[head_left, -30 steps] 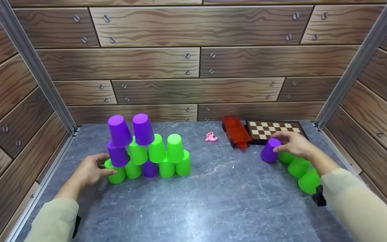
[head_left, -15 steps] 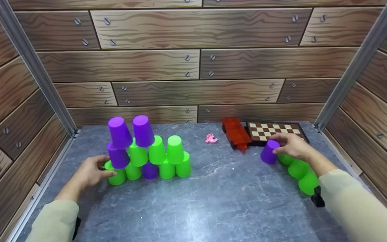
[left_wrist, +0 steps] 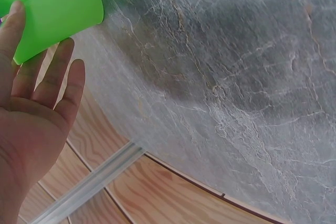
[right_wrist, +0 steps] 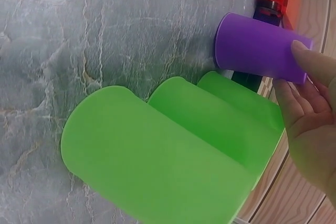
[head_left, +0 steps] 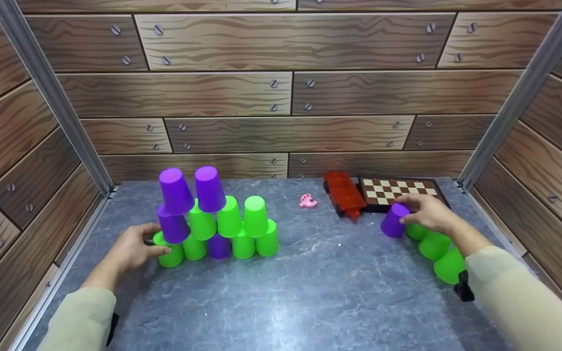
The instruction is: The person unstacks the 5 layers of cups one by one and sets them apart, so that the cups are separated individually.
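A stack of upside-down green and purple cups stands at the left in the head view. My left hand (head_left: 133,247) holds its lower left green cup (head_left: 172,257), thumb in front and fingers behind; the left wrist view shows the fingers along that cup's side. A purple cup (head_left: 172,225) rests above it, and two more purple cups (head_left: 175,192) top the stack. Over at the right, my right hand (head_left: 430,213) pinches an upside-down purple cup (head_left: 392,222) near its base, between thumb and fingers. That cup heads a slanting row of green cups (right_wrist: 152,156).
Behind the right-hand cups lie a checkered game board (head_left: 383,191) and a red toy car (head_left: 344,193). A small pink toy (head_left: 307,201) sits toward the back middle. Wood-patterned walls (head_left: 222,92) enclose the grey marbled table (head_left: 281,297) at the back and sides.
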`<state>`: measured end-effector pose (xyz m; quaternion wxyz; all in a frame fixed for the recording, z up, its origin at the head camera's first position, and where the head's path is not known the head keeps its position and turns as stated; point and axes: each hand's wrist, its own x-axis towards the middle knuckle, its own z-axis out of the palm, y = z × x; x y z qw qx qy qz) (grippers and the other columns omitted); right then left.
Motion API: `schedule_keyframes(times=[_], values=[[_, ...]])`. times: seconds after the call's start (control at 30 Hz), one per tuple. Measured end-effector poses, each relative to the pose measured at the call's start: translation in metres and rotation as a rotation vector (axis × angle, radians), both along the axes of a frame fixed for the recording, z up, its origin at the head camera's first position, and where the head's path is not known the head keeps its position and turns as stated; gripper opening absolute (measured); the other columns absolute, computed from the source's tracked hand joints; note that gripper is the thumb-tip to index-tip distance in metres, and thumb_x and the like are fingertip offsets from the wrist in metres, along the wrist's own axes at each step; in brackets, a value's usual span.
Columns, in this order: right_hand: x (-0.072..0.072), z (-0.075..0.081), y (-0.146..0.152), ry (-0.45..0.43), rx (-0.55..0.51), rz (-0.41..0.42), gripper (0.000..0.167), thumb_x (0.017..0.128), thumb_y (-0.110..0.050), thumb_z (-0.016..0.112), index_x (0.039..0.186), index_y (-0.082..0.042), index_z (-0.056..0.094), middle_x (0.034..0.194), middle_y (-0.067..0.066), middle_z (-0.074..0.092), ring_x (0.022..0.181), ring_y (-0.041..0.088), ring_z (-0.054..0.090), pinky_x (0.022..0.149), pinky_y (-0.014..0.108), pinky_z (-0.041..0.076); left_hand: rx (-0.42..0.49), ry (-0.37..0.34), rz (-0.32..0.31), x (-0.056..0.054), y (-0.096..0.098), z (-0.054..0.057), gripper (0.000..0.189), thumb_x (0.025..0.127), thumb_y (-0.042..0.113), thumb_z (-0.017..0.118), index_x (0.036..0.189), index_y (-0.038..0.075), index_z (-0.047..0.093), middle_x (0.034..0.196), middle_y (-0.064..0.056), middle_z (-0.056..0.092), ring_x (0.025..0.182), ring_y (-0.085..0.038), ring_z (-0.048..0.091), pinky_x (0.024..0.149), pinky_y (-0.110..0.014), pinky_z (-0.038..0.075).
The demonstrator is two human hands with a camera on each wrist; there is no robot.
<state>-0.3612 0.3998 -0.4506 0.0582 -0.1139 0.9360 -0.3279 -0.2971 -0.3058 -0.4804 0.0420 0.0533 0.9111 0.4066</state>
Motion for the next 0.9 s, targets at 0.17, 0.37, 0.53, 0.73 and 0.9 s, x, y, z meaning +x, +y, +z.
schedule_keyframes(times=[0.17, 0.37, 0.53, 0.73, 0.9], values=[[0.002, 0.001, -0.001, 0.014, -0.012, 0.009, 0.060, 0.091, -0.002, 0.079, 0.143, 0.012, 0.055, 0.140, 0.037, 0.058, 0.129, 0.055, 0.057, 0.111, 0.064, 0.047, -0.012, 0.001, 0.008, 0.001, -0.001, -0.002, 0.061, 0.088, 0.015, 0.089, 0.137, -0.009, 0.062, 0.130, -0.028, 0.069, 0.120, -0.046, 0.067, 0.102, -0.056, 0.057], [0.005, 0.017, 0.000, 0.051, -0.031, 0.051, 0.061, 0.092, -0.001, 0.079, 0.144, 0.015, 0.052, 0.144, 0.039, 0.054, 0.133, 0.057, 0.053, 0.109, 0.062, 0.048, -0.024, -0.001, 0.005, 0.001, -0.001, -0.003, 0.063, 0.089, 0.018, 0.089, 0.139, -0.009, 0.062, 0.132, -0.028, 0.068, 0.122, -0.046, 0.065, 0.103, -0.057, 0.055], [0.010, 0.048, -0.017, 0.108, -0.010, 0.064, 0.059, 0.093, -0.005, 0.079, 0.145, 0.008, 0.055, 0.144, 0.034, 0.057, 0.132, 0.053, 0.056, 0.109, 0.062, 0.049, -0.011, -0.009, 0.009, 0.000, 0.000, -0.002, 0.065, 0.089, 0.018, 0.089, 0.141, -0.008, 0.060, 0.134, -0.027, 0.067, 0.123, -0.046, 0.065, 0.104, -0.056, 0.055], [0.017, 0.089, -0.074, 0.196, -0.027, 0.122, 0.054, 0.092, -0.013, 0.084, 0.142, -0.002, 0.065, 0.138, 0.020, 0.068, 0.127, 0.040, 0.065, 0.107, 0.056, 0.053, -0.010, -0.012, 0.014, 0.001, 0.002, 0.000, 0.065, 0.089, 0.017, 0.088, 0.142, -0.008, 0.060, 0.135, -0.028, 0.067, 0.124, -0.046, 0.064, 0.106, -0.057, 0.054], [0.020, 0.115, -0.143, 0.233, -0.127, 0.228, 0.052, 0.092, -0.017, 0.085, 0.140, -0.008, 0.068, 0.137, 0.012, 0.070, 0.128, 0.032, 0.065, 0.112, 0.051, 0.051, -0.003, -0.022, 0.017, 0.000, 0.002, 0.002, 0.064, 0.090, 0.018, 0.088, 0.142, -0.007, 0.060, 0.136, -0.028, 0.066, 0.126, -0.046, 0.063, 0.108, -0.058, 0.052]])
